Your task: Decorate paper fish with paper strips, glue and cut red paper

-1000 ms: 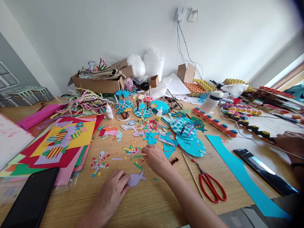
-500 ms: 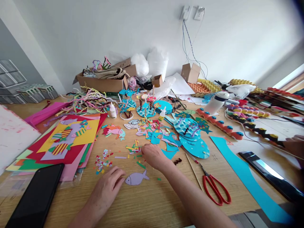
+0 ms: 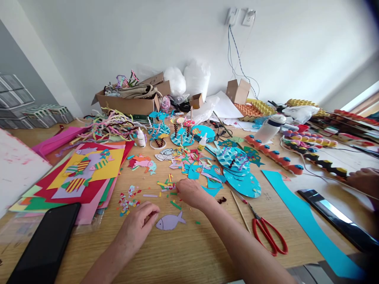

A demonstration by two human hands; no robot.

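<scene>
Reaching over paper strips [image 3: 166, 184], my right hand [image 3: 192, 193] hid any grip, my left hand [image 3: 136, 223] loosely released beside the purple fish [image 3: 170, 222].

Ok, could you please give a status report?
Left hand looks empty beside purple paper fish; right hand at coloured paper strips, grip hidden; red-handled metal scissors rightward.

- My left hand [image 3: 139, 223] has come off the purple fish [image 3: 169, 221], toward the table's left edge.
- The fish's head now shows, uncovered.
</scene>
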